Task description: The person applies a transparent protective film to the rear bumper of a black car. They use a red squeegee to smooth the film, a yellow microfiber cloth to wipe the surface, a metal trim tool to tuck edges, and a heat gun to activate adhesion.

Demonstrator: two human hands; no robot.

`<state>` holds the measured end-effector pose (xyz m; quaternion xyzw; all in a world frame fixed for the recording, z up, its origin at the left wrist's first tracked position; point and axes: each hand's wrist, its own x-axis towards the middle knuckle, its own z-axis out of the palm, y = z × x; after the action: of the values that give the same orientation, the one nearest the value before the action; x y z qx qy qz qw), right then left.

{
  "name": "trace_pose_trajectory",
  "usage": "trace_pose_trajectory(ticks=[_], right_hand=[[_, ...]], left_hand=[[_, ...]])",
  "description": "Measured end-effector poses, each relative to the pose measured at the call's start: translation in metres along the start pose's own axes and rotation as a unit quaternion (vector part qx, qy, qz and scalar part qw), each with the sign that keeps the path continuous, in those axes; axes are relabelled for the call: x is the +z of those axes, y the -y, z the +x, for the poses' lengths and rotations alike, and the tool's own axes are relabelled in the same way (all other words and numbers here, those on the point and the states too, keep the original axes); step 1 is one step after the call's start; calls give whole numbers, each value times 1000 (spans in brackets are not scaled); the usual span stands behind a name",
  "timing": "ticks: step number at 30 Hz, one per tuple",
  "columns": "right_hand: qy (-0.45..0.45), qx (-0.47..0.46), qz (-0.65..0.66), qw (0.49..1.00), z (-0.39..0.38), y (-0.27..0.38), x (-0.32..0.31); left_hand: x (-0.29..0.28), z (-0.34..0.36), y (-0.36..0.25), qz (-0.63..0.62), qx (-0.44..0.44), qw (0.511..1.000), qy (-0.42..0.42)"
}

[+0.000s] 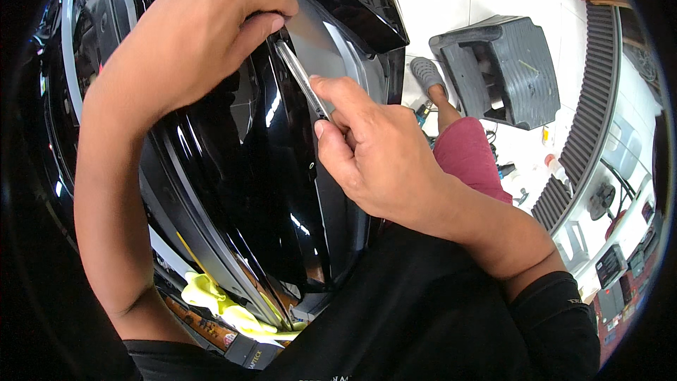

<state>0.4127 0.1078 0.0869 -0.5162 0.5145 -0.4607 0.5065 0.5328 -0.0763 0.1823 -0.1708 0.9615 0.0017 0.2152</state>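
Note:
A slim silver utility knife (299, 74) is gripped in my right hand (377, 144), thumb and forefinger closed round its lower end. Its far end points up and left, along the edge of a glossy black car panel (233, 144). Higher up, my left hand (211, 25) is bent over the same edge, with thumb and fingers pinched together just beyond the knife's tip. What those fingers hold, if anything, is hidden. Bright light streaks reflect off the panel, and a grey area (328, 49) runs along its right side.
Past the car, a dark plastic step stool (525, 70) lies on white floor tiles. One leg in red shorts (471, 155) and a grey clog (427, 70) shows beside it. A yellow cloth (211, 300) hangs near the panel's lower end. Cables and small tools lie at right.

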Motion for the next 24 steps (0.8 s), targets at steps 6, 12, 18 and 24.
trace_pose_trajectory(ticks=[6, 12, 18, 24], right_hand=[[-12, 6, 10, 1000, -9, -3, 8], [-19, -2, -5, 1000, -20, -2, 16], [-21, -1, -9, 1000, -32, -2, 24], [-16, 42, -16, 999, -43, 5, 28]], left_hand=[[-37, 23, -26, -5, -20, 992, 123], [-39, 20, -27, -30, -30, 991, 125], [-35, 15, -28, -29, -35, 992, 114], [-31, 16, -21, -52, -34, 992, 106]])
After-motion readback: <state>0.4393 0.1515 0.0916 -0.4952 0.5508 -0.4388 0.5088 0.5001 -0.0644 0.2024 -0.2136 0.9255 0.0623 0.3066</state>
